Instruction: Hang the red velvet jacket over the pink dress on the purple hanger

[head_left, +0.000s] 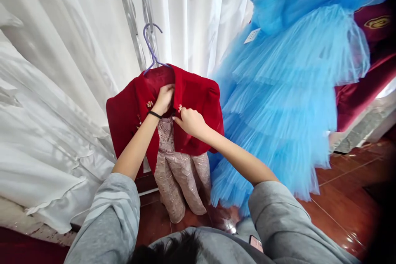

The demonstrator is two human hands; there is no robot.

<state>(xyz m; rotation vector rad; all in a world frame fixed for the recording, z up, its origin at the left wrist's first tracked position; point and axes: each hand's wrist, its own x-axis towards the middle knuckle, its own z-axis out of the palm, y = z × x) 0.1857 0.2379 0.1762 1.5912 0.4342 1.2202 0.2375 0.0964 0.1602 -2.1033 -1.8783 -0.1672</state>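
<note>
A red velvet jacket [198, 86] with jewelled ornaments on its front hangs on a purple hanger [151, 47]. Beneath its open front shows a pale pink brocade dress [173, 181] with a wide pleated skirt. My left hand [165, 98] reaches into the neck opening, its fingers bent and partly hidden behind the lapel; what they hold cannot be made out. With thumb and curled fingers, my right hand [192, 121] pinches the jacket's front edge just below a brooch [180, 108].
A large blue tiered tulle dress [278, 90] with a white tag [252, 36] hangs close on the right. White drapery [46, 70] covers the left and back. A metal stand [130, 12] rises behind the hanger. Reddish tiles [349, 189] form the floor.
</note>
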